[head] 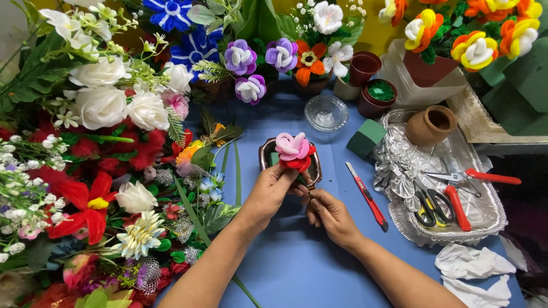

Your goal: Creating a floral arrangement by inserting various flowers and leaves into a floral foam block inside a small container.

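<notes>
A blue table (297, 268) spreads under the work, its left side buried in a heap of artificial flowers (85, 171), white, red and yellow; a row of potted blooms (257, 57) lines the far edge beyond the small pot (290, 165) at the centre, and green foam blocks (522, 74) rise far to that pot's right; a foil tray (485, 211) lies right of the pot, carrying a clay jar (430, 124), red-handled pliers (474, 174) and black-handled scissors (431, 206); white rags (471, 268) sit near the tray's close corner; a glass bowl (326, 112) stands just beyond the pot, with a small foam cube (367, 137) between bowl and tray; a red knife (368, 197) lies on the table between pot and tray; the pot itself, dark and shiny-rimmed, sits mid-table and holds a pink rose (291, 146) with a red bloom (299, 163) tucked under it; the left hand (268, 191) reaches in from the near side, fingers curled against the pot's front edge below the flowers; the right hand (328, 214), just beside it and touching it, is closed with thumb and fingers pinching a thin dark stem (310, 197) near the pot's rim.
</notes>
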